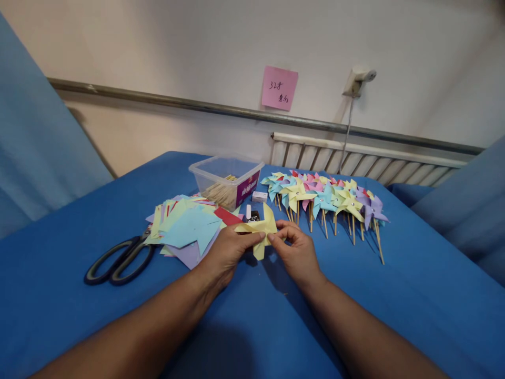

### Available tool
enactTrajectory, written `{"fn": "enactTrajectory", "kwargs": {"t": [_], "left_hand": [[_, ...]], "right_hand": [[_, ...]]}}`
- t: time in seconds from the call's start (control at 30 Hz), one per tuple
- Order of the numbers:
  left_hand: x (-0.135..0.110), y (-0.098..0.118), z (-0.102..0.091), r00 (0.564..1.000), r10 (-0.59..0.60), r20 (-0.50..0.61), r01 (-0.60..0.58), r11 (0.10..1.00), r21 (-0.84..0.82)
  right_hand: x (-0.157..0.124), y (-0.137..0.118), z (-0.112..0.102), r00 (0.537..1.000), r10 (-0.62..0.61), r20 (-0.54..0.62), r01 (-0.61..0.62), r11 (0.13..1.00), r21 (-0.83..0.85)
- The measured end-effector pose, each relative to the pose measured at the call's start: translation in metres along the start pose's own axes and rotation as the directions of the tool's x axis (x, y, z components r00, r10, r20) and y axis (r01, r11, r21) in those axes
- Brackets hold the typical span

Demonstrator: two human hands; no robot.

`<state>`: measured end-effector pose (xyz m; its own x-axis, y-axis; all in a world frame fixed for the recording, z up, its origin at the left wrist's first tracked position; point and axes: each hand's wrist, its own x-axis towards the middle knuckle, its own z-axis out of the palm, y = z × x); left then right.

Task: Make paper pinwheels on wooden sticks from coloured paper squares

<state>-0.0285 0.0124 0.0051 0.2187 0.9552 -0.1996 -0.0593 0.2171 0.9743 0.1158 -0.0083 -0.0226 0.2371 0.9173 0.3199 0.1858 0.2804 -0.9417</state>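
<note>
Pinwheel (267,225), folded from pale yellow paper and fitted with no visible stick, is held just above the blue table cover (355,316), near the middle of the view. Its left side is pinched by the left hand (229,245), with the thumb laid on the front close to the centre. Its right side is gripped by the right hand (295,250), with the thumb tip likewise set near the centre and the fingers partly hidden behind the paper. Both grips are closed on the paper.

Immediately behind the pinwheel, a dark container (254,216) is partly covered; its contents cannot be made out. A small white box (259,197) is placed beyond it. To the left, cut paper sheets (191,226) are heaped in several colours, and the blades of the scissors (132,258) are largely covered by the heap. Wooden sticks (221,193) are contained in the clear plastic tub (213,177), located behind the sheets. To the right, stick-mounted pinwheels (323,199) are grouped in a row. A pink note (279,88) is fixed to the wall (197,42) above the metal pipe (197,106).
</note>
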Motion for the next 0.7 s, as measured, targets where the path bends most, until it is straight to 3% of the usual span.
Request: {"fn": "enactTrajectory", "kwargs": {"t": [0.57,0.7], "left_hand": [[0.0011,-0.0003,0.0006,1.0,0.007,-0.017,-0.007,1.0,0.016],[0.0034,0.0024,0.0003,0.996,0.025,-0.087,-0.021,0.999,0.048]], "right_hand": [[-0.001,-0.0031,0.0011,1.0,-0.003,-0.014,0.003,0.999,-0.044],[-0.0005,-0.0018,-0.0002,0.999,0.033,-0.005,-0.033,0.995,0.089]]}}
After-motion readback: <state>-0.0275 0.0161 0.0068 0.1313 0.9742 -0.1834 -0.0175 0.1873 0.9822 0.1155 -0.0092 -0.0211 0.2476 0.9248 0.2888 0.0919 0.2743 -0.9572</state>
